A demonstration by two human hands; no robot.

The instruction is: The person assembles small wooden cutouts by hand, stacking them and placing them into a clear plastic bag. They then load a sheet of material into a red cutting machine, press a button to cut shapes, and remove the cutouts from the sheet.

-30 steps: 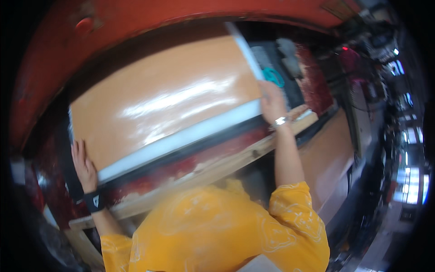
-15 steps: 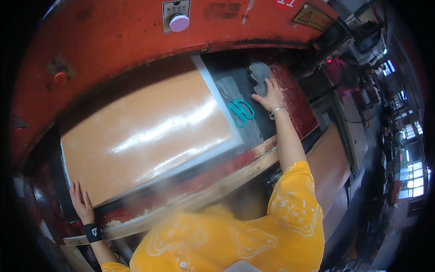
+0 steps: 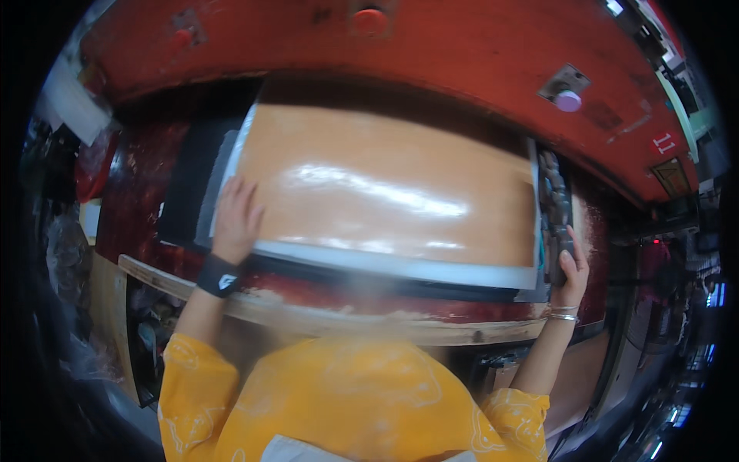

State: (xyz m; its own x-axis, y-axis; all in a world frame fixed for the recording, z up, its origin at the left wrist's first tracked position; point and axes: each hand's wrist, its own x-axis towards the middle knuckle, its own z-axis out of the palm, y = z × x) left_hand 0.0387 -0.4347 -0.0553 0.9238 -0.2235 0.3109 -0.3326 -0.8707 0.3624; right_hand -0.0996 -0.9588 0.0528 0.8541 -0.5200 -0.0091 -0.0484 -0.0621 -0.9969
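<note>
A glossy tan sheet [image 3: 385, 185] lies on a white board [image 3: 400, 268] on the machine bed. My left hand [image 3: 237, 219] rests with its fingers stretched out over the left edge of the sheet. On the right, my right hand [image 3: 571, 273] grips the near end of a dark grey piece with a wavy edge [image 3: 556, 204], thumb on its left side and fingers on its right. The piece stands close along the sheet's right edge. Beside it, a bit of a teal scissors handle [image 3: 541, 254] shows; the rest is hidden.
A large red machine beam [image 3: 462, 69] with a pale purple button [image 3: 568, 101] and a red button [image 3: 369, 21] spans the far side. A black mat [image 3: 204, 154] lies left of the sheet. A worn wooden edge [image 3: 400, 329] runs along the front.
The view has swung left. My left hand has moved up the sheet's left edge. My right hand has brought the dark grey wavy piece close to the sheet's right edge, over the scissors.
</note>
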